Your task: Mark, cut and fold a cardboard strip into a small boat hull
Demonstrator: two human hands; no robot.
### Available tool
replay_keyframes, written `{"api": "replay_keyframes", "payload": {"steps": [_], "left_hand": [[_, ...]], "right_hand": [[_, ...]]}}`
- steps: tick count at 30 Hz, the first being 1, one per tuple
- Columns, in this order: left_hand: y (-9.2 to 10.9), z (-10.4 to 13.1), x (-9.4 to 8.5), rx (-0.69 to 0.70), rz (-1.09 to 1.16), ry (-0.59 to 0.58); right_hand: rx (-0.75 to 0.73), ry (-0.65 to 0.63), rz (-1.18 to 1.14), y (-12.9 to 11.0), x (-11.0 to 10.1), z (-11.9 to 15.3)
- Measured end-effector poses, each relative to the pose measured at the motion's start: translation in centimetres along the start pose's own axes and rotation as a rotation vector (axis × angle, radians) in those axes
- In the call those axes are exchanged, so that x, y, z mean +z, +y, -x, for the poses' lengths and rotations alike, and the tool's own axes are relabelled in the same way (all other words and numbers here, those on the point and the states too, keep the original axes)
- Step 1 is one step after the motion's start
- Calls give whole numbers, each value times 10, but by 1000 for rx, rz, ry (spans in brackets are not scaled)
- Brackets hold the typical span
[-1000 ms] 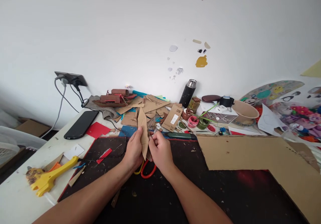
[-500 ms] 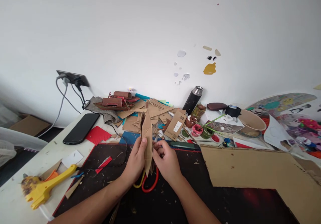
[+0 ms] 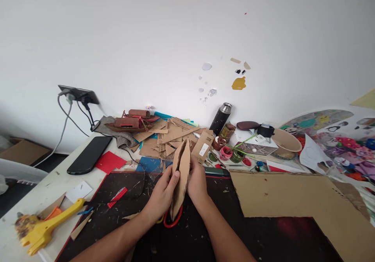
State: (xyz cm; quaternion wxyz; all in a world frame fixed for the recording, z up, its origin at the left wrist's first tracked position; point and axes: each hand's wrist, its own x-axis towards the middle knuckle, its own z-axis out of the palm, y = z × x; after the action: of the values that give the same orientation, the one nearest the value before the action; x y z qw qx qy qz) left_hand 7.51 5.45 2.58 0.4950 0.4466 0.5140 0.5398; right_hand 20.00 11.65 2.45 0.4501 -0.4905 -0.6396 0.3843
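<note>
Between my hands is a leaf-shaped cardboard boat hull (image 3: 184,170), standing on end with a dark gap between its two curved sides. My left hand (image 3: 164,189) grips its left side, the thumb pressed on the near face by the gap. On the other side my right hand (image 3: 197,180) is closed against the hull, its fingertips mostly hidden behind the cardboard. Scissors with a red handle (image 3: 173,224) lie below the hull on the dark mat (image 3: 187,240), partly covered.
A yellow glue gun (image 3: 49,223) lies left, near a black phone (image 3: 89,155). Cardboard scraps (image 3: 164,137), brown model boats (image 3: 129,124), a black flask (image 3: 221,118) and paint pots (image 3: 226,152) stand along the wall. A big cardboard sheet (image 3: 278,193) covers the right side.
The cardboard hull has turned, so its gap and broad right side face me more. My right hand has moved up and behind its edge. The view has shifted slightly right.
</note>
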Motion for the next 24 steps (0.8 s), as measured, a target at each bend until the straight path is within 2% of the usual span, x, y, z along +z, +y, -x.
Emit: {"api": "replay_keyframes", "payload": {"steps": [3, 8, 12, 19, 24], "left_hand": [[2, -4, -2, -3, 3, -21], [6, -11, -4, -51, 53, -58], [4, -12, -4, -98, 120, 9], [3, -11, -2, -221, 382, 106], [4, -15, -6, -198, 403, 184]], "right_hand": [[4, -20, -54, 5, 1, 4], [36, -88, -306, 10, -2, 6], [132, -68, -371, 7, -2, 5], [210, -12, -448, 7, 1, 3], [389, 4, -477, 9, 4, 7]]}}
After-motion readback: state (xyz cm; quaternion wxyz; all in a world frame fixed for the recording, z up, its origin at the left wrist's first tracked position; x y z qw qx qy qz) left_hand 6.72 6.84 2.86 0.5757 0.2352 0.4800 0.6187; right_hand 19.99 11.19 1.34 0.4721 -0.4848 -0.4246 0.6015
